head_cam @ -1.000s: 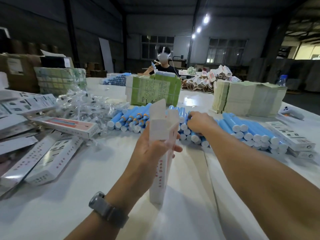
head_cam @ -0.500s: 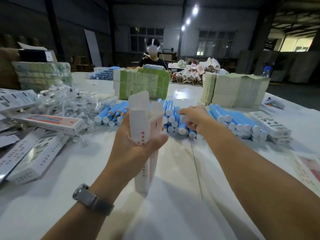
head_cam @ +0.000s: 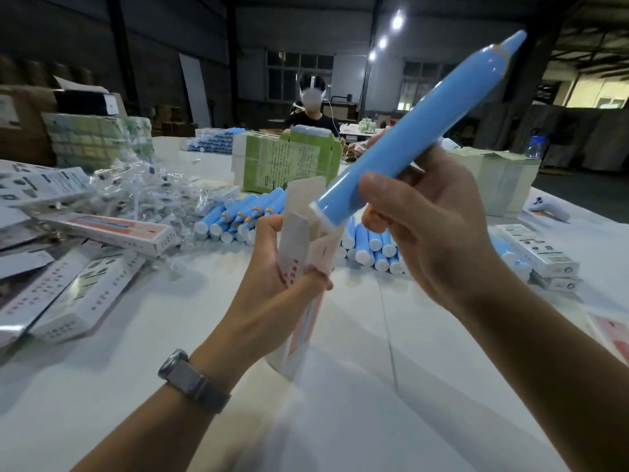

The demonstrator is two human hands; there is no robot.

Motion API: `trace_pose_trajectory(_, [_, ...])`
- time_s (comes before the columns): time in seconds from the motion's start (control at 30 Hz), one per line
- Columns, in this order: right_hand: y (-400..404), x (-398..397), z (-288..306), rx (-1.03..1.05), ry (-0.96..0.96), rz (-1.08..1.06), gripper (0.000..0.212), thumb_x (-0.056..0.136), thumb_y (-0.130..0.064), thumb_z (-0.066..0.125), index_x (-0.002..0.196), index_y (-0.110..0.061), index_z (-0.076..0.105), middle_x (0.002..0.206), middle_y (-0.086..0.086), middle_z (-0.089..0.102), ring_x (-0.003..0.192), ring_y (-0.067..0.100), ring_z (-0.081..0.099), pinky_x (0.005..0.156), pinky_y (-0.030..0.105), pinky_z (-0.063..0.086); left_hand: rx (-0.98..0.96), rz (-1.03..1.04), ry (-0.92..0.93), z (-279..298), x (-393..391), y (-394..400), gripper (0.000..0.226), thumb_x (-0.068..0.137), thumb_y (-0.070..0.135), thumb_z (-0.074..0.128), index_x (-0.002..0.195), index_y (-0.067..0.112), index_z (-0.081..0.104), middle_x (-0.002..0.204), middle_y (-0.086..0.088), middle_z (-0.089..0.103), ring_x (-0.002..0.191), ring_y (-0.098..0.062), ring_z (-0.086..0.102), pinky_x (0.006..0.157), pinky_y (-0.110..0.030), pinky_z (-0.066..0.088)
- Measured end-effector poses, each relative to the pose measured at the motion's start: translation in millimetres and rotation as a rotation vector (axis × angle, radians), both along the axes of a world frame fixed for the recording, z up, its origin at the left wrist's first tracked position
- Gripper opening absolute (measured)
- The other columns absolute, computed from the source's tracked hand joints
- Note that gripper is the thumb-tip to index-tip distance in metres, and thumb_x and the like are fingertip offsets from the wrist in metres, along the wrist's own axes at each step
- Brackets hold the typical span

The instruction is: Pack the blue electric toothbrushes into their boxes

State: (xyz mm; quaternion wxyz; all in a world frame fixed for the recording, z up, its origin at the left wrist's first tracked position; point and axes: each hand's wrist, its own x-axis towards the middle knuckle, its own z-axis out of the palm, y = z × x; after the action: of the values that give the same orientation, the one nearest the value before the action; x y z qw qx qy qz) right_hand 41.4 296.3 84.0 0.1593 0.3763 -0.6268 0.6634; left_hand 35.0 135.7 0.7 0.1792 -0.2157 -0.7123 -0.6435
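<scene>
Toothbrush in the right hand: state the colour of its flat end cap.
White, on the toothbrush with its light blue body; seen in the head view.

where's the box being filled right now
In the head view, the open box stands upright at centre, gripped by the left hand, its mouth meeting the toothbrush base held by the right hand.

Single head-worn view, facing forward and down, close over table point(head_cam: 102, 386)
</scene>
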Motion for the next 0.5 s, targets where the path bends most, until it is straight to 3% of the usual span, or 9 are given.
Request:
trace_pose_trajectory(0.17, [-11,-6,-3,0.229,0.034,-0.366,0.038,0.077,-0.041,0.066,0.108,-0.022,0.056,0.088,-0.012,0.064,0.078,0.003,0.059,0.072,0.019,0.049,0.023,0.001,0.012,-1,-4,-2,0.039,0.082,0.023,0.059,0.107,0.043,0.036,0.093,0.013,0.066,0.078,-0.014,0.074,0.061,-0.013,0.054])
trace_pose_trajectory(0.3, [-8,-7,-1,0.321,0.060,-0.452,0.030,0.077,-0.039,0.063,0.102,-0.024,0.055,0.078,-0.013,0.057,0.065,-0.006,0.053,0.062,0.007,0.043,0.005,-0.008,0.019,-2,-5,-2,0.037,0.083,0.027,0.059,0.107,0.042,0.035,0.093,0.014,0.063,0.079,-0.013,0.073,0.061,-0.013,0.054])
trace_pose_trajectory(0.43, [-9,-9,-7,0.553,0.122,-0.460,0.017,0.082,-0.031,0.071,0.092,-0.027,0.057,0.068,-0.017,0.055,0.066,-0.007,0.050,0.060,0.004,0.039,0.000,-0.015,0.033,-3,-3,-1,0.040,0.078,0.036,0.063,0.106,0.046,0.036,0.094,0.009,0.063,0.083,-0.016,0.071,0.063,-0.015,0.055])
trace_pose_trajectory(0.5, [-10,-10,-7,0.559,0.116,-0.447,0.026,0.083,-0.042,0.069,0.099,-0.025,0.059,0.069,-0.023,0.055,0.066,-0.007,0.050,0.060,0.004,0.039,0.008,-0.024,0.033,-3,-2,-1,0.040,0.073,0.042,0.062,0.104,0.049,0.037,0.094,0.010,0.064,0.083,-0.017,0.071,0.064,-0.016,0.056])
